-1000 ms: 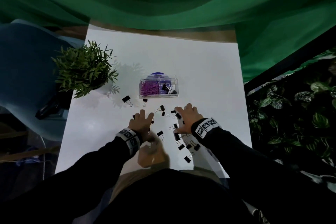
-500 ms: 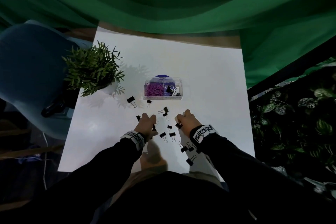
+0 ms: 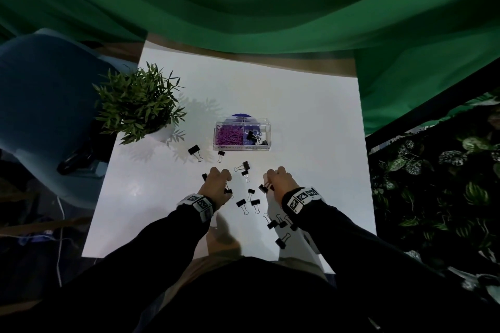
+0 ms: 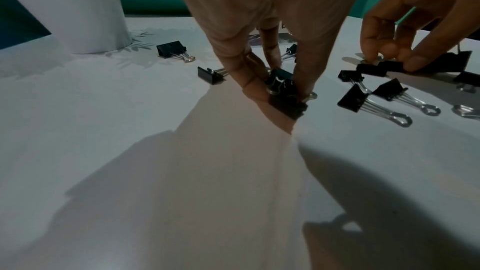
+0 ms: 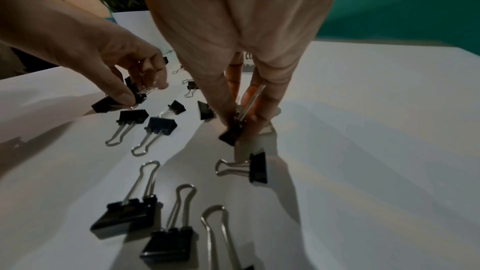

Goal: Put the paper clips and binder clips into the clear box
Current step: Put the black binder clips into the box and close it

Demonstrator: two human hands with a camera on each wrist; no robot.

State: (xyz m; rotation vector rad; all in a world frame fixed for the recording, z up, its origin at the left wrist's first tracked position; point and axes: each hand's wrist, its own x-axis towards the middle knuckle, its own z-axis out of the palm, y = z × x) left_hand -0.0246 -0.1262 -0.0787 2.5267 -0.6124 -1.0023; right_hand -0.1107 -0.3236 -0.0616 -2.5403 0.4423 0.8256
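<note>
Step in hand, as I judge it: gathering loose binder clips for the carry to the box. Left hand (image 3: pixel 216 186) pinches a black binder clip (image 4: pixel 283 91) between thumb and fingertips, low on the table (image 3: pixel 311 121); a second clip seems bunched under the same fingers (hard to separate in the left wrist view). Right hand (image 3: pixel 278 184) has its fingers curled round another binder clip (image 5: pixel 233 132), wire handles running up inside the grip.

Clear box (image 3: pixel 242 134) sits at 12 o'clock from both hands, near but not touching them. Purple paper clips (image 3: pixel 229 135) fill its left compartment; a few black binder clips (image 3: pixel 255 138) lie in the right one. I see no loose paper clips on the table.

Still scattered: clips between the hands, a cluster at 6 o'clock from the right hand (image 3: pixel 280 224), two near the box's front-left corner (image 3: pixel 194 150).

Next move, I reckon: lift both loads clear, travel to 12 o'clock, release over the right compartment without nudging the box.

Surface: plain white tabletop, strong shadows. Potted plant (image 3: pixel 138 105) at 10 o'clock in a white pot. Green cloth backdrop (image 3: pixel 270 3) behind; blue chair (image 3: pixel 40 94) at 9 o'clock; leafy foliage at 3 o'clock.
</note>
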